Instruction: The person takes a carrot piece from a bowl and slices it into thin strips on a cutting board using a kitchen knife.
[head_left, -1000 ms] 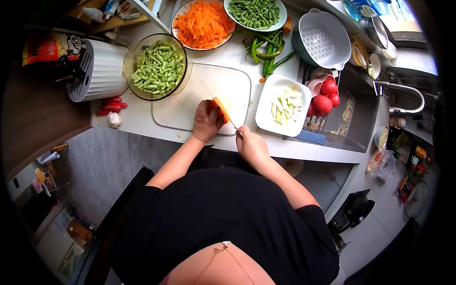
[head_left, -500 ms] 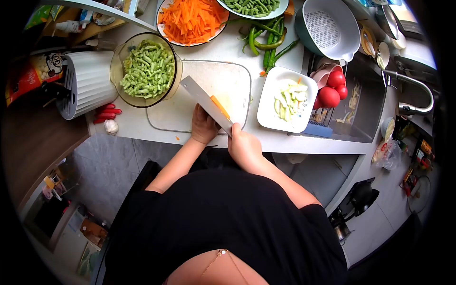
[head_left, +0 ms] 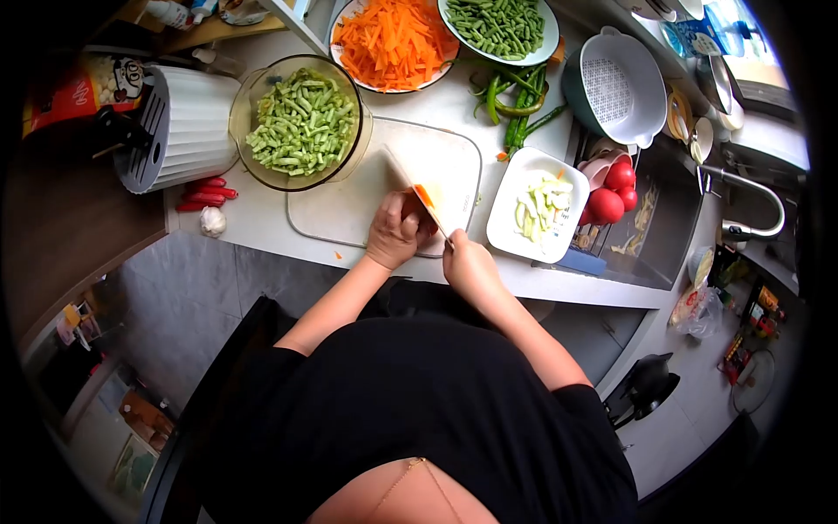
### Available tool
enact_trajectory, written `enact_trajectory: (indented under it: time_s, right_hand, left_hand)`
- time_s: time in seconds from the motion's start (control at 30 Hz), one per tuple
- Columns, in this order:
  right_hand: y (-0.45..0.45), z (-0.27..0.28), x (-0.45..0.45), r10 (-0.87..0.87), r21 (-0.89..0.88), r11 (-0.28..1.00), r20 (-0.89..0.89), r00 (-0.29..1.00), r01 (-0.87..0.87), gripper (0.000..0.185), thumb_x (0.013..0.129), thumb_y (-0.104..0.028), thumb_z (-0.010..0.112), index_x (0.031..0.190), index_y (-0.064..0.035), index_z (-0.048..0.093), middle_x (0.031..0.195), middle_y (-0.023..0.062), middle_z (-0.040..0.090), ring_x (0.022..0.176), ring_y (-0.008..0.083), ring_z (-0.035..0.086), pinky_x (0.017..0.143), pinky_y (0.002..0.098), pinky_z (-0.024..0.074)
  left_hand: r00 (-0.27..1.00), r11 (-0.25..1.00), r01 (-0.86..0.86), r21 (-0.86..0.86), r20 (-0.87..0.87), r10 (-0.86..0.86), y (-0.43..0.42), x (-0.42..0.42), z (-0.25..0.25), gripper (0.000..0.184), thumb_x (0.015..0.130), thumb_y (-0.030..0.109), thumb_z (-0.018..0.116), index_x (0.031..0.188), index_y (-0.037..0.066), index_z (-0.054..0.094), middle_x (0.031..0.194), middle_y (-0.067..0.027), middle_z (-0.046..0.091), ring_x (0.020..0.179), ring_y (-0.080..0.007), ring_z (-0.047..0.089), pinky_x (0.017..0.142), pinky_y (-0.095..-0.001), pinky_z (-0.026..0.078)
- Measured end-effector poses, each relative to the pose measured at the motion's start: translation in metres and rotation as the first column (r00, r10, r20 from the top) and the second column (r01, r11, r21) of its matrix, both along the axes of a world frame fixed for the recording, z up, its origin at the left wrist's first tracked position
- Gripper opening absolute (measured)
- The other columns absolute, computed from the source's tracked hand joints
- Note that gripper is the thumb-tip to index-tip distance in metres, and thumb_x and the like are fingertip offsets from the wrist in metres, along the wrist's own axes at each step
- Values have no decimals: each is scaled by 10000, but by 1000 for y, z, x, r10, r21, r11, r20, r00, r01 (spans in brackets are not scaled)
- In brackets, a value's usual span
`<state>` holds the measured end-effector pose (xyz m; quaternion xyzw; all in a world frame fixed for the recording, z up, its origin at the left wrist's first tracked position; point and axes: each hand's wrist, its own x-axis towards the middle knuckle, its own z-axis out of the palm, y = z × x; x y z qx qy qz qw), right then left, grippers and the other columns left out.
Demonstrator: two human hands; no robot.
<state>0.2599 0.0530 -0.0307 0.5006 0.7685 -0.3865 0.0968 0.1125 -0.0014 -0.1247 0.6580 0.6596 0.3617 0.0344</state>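
My right hand (head_left: 470, 262) is closed round the handle of a knife (head_left: 407, 178), whose blade slants up and left over the white cutting board (head_left: 336, 205). Fingers bent, my left hand (head_left: 397, 230) presses on a piece of carrot (head_left: 424, 196) beside the blade, near the board's front edge. The blade and my fingers hide part of the carrot. Left of the board stands a glass bowl of cut green beans (head_left: 301, 124). To the right, a white dish (head_left: 504, 229) holds pale green slices (head_left: 539, 208).
Behind the board are a plate of carrot strips (head_left: 394, 44), a plate of cut beans (head_left: 496, 26) and green peppers (head_left: 521, 98). A colander (head_left: 607, 87), tomatoes (head_left: 606, 206) and the sink (head_left: 672, 227) are right. Garlic (head_left: 212, 222) and red chillies (head_left: 208, 192) lie left.
The knife's blade has swung from showing its broad side to nearly edge-on beside the carrot. The camera view has shifted, while both hands have stayed over the board's front part.
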Motion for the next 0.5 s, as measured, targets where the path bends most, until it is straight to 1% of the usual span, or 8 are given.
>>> enact_trajectory:
  time_s: [0.07,0.1,0.2,0.23,0.33,0.37,0.43,0.5]
  right_hand:
    - [-7,0,8,-7,-4,1000,17,1000,7,171,875,-137,498,878,32,474,648,244,604,613,435,602,577,527,473]
    - [-5,-6,4,-16,11,1000,4,1000,15,175,879,-141,497,876,33,479,652,250,604,617,437,600,585,530,473]
    - [7,-11,-9,-7,30,1000,-40,999,8,171,882,-137,494,876,34,487,657,259,604,624,438,602,598,535,473]
    - [9,-11,-11,-24,51,998,-63,998,27,182,889,-144,492,846,33,498,640,262,594,618,442,597,592,531,472]
    - [11,-4,-5,-83,62,994,-146,986,92,195,893,-150,504,811,27,506,622,265,581,612,448,590,591,525,470]
    - [8,6,0,-109,82,989,-194,975,127,200,896,-154,519,792,18,515,621,266,576,613,446,588,584,517,467]
    - [4,30,3,-113,69,990,-175,978,127,189,896,-150,525,804,14,519,627,266,580,612,441,590,580,514,466]
    - [-2,35,11,-95,73,992,-160,983,108,172,897,-151,531,828,7,530,633,253,590,607,429,594,569,508,465]
  left_hand:
    - [1000,1000,-7,-3,3,7,-3,3,-1,508,722,150,705,1120,97,393,1221,-185,357,1059,-385,484,839,-458,467]
    - [1000,1000,-2,-9,-9,2,-5,2,-2,487,712,142,711,1072,97,386,1210,-186,359,1043,-391,481,841,-465,461]
    - [1000,1000,-14,27,-24,14,-3,2,-4,491,705,152,727,1043,96,375,1207,-186,360,1035,-392,478,845,-466,460]
    - [1000,999,-6,33,-17,7,-3,1,-4,528,699,157,736,1078,91,373,1205,-188,363,1027,-387,477,844,-460,462]
    - [998,999,-40,25,45,39,-4,1,1,509,728,199,731,1085,88,386,1182,-165,373,1057,-352,471,866,-416,477]
    - [999,999,-29,15,37,28,-5,0,0,561,719,194,734,1121,86,358,1181,-170,359,1056,-351,464,863,-419,474]
    - [999,999,-34,17,-3,34,-7,0,-3,580,715,185,732,1141,84,351,1178,-174,360,1059,-355,460,864,-421,474]
    - [999,999,-31,43,-27,33,-6,0,-3,617,706,165,726,1178,88,337,1177,-185,357,1057,-366,457,864,-428,473]
